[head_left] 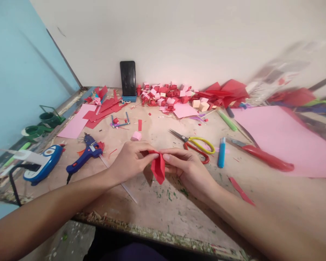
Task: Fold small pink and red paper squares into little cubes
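Note:
A folded piece of red paper (159,169) is pinched between my two hands, over the near middle of the table. My left hand (132,159) grips its upper left edge with thumb and fingers. On the other side, my right hand (184,167) holds the upper right edge, its thumb close to the left one. The paper's pointed lower end hangs down, creased along its length. A small pink paper cube (136,136) lies just beyond my left hand. Scissors (192,142) with one yellow and one red handle rest beyond my right hand.
A blue glue gun (85,154) and a blue-white power strip (44,165) lie at left. A phone (128,78) stands at the back beside a heap of paper cubes (165,95). Rightward are a blue tube (222,153), a red-handled knife (266,156) and pink sheets (285,141).

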Motion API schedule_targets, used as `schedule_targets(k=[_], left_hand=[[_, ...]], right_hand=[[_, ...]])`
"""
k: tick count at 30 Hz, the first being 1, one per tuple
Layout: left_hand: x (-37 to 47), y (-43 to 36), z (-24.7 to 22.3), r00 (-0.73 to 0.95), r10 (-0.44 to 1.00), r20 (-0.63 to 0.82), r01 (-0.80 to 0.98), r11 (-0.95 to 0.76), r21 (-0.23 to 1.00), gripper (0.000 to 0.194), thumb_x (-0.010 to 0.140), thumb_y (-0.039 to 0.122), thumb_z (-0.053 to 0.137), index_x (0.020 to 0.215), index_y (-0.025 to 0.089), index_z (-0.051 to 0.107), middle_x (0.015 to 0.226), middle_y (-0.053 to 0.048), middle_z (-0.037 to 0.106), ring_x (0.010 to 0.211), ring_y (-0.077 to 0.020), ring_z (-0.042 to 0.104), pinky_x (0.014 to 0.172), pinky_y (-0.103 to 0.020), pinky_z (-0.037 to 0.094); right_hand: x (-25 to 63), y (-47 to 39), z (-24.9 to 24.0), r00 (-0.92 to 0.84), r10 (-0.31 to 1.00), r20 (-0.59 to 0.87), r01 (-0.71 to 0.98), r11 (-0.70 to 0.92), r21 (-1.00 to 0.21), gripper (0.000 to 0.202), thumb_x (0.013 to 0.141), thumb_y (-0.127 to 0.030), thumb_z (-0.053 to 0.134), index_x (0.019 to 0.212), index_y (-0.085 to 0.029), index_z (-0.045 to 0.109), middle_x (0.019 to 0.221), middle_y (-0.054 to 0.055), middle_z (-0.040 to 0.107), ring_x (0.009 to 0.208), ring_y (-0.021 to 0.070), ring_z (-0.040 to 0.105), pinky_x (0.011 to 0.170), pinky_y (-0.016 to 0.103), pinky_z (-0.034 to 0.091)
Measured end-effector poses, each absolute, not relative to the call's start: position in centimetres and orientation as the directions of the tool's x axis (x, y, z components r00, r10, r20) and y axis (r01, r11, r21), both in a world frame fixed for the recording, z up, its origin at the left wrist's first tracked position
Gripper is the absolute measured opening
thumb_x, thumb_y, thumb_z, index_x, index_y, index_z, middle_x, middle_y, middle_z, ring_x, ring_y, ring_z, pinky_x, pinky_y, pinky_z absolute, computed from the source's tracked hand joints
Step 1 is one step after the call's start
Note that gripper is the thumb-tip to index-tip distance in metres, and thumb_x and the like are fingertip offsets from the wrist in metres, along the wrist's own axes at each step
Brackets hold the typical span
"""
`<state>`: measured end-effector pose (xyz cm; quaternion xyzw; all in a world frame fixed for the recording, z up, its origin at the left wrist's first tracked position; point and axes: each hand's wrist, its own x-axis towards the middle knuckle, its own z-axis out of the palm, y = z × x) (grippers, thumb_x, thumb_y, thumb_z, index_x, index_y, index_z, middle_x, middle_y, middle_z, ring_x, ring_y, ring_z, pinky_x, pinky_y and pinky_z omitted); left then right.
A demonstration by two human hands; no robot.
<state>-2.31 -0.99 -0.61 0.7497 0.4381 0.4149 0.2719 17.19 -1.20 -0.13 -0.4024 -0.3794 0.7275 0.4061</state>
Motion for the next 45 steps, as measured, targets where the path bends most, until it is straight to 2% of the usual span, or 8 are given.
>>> schedule_targets(k=[7, 13, 18, 22, 26, 33, 40, 45], left_hand=[[-2.1, -1.7, -0.5, 0.222, 0.817, 0.532, 0.512, -0.562, 0.649, 0.006, 0.090, 0.015, 0.068, 0.088, 0.020, 0.071, 0.085, -0.001, 0.074, 0.076, -0.0141, 0.067, 0.074, -0.027, 0.054], [-2.0, -2.1, -0.7, 0.250, 0.782, 0.570, 0.504, -0.608, 0.613, 0.012, 0.087, 0.008, 0.065, 0.085, 0.020, 0.063, 0.084, 0.000, 0.068, 0.079, -0.0143, 0.064, 0.075, -0.026, 0.052], [-2.0, -2.2, -0.7, 0.303, 0.732, 0.611, 0.490, -0.669, 0.559, 0.012, 0.088, 0.009, 0.065, 0.093, 0.020, 0.065, 0.091, -0.003, 0.069, 0.086, -0.0155, 0.065, 0.080, -0.028, 0.053], [-2.1, -2.2, -0.6, 0.331, 0.713, 0.619, 0.489, -0.690, 0.533, 0.015, 0.088, 0.017, 0.070, 0.102, 0.020, 0.068, 0.099, -0.006, 0.071, 0.092, -0.0181, 0.067, 0.083, -0.031, 0.055], [-2.2, -2.0, -0.6, 0.337, 0.678, 0.653, 0.478, -0.721, 0.502, 0.012, 0.093, 0.019, 0.066, 0.103, 0.018, 0.071, 0.099, -0.007, 0.072, 0.090, -0.0167, 0.068, 0.082, -0.029, 0.056], [-2.2, -1.7, -0.6, 0.277, 0.752, 0.598, 0.450, -0.652, 0.610, 0.010, 0.090, 0.010, 0.066, 0.086, 0.019, 0.069, 0.086, -0.002, 0.071, 0.081, -0.0146, 0.067, 0.076, -0.026, 0.054], [-2.2, -1.7, -0.5, 0.281, 0.782, 0.557, 0.467, -0.618, 0.632, 0.013, 0.086, 0.005, 0.066, 0.087, 0.018, 0.067, 0.085, 0.000, 0.071, 0.080, -0.0130, 0.067, 0.077, -0.023, 0.052], [-2.4, -1.6, -0.6, 0.305, 0.788, 0.534, 0.485, -0.611, 0.625, 0.011, 0.087, 0.007, 0.067, 0.084, 0.018, 0.068, 0.083, 0.000, 0.071, 0.078, -0.0133, 0.066, 0.075, -0.024, 0.051]], right_hand=[[16.8, -1.6, 0.2, -0.320, 0.889, -0.326, -0.327, -0.427, -0.843, 0.019, 0.071, -0.026, 0.089, 0.086, -0.016, 0.080, 0.082, 0.007, 0.079, 0.071, 0.0183, 0.074, 0.077, 0.033, 0.061], [16.5, -1.8, 0.3, -0.324, 0.888, -0.327, -0.353, -0.434, -0.829, 0.019, 0.070, -0.025, 0.089, 0.085, -0.017, 0.081, 0.079, 0.007, 0.079, 0.065, 0.0175, 0.072, 0.065, 0.030, 0.059], [16.7, -1.6, 0.1, -0.312, 0.900, -0.304, -0.376, -0.411, -0.830, 0.017, 0.072, -0.024, 0.088, 0.085, -0.017, 0.081, 0.079, 0.006, 0.079, 0.068, 0.0176, 0.073, 0.072, 0.032, 0.060], [16.8, -1.4, 0.0, -0.289, 0.907, -0.306, -0.406, -0.406, -0.819, 0.018, 0.069, -0.023, 0.090, 0.083, -0.016, 0.081, 0.077, 0.005, 0.078, 0.066, 0.0161, 0.072, 0.072, 0.030, 0.062], [16.8, -1.3, -0.1, -0.278, 0.910, -0.308, -0.427, -0.404, -0.809, 0.019, 0.068, -0.023, 0.091, 0.082, -0.016, 0.081, 0.079, 0.005, 0.079, 0.067, 0.0158, 0.073, 0.074, 0.030, 0.062], [16.7, -1.5, 0.1, -0.352, 0.898, -0.264, -0.370, -0.392, -0.842, 0.014, 0.072, -0.025, 0.090, 0.082, -0.019, 0.083, 0.083, 0.007, 0.080, 0.071, 0.0189, 0.075, 0.075, 0.034, 0.062], [16.6, -1.6, 0.1, -0.408, 0.886, -0.221, -0.334, -0.370, -0.867, 0.015, 0.074, -0.028, 0.088, 0.088, -0.021, 0.085, 0.086, 0.006, 0.080, 0.073, 0.0196, 0.075, 0.082, 0.038, 0.063], [16.6, -1.6, -0.2, -0.413, 0.884, -0.221, -0.337, -0.373, -0.864, 0.013, 0.072, -0.026, 0.090, 0.082, -0.021, 0.083, 0.081, 0.004, 0.079, 0.071, 0.0163, 0.074, 0.080, 0.032, 0.063]])
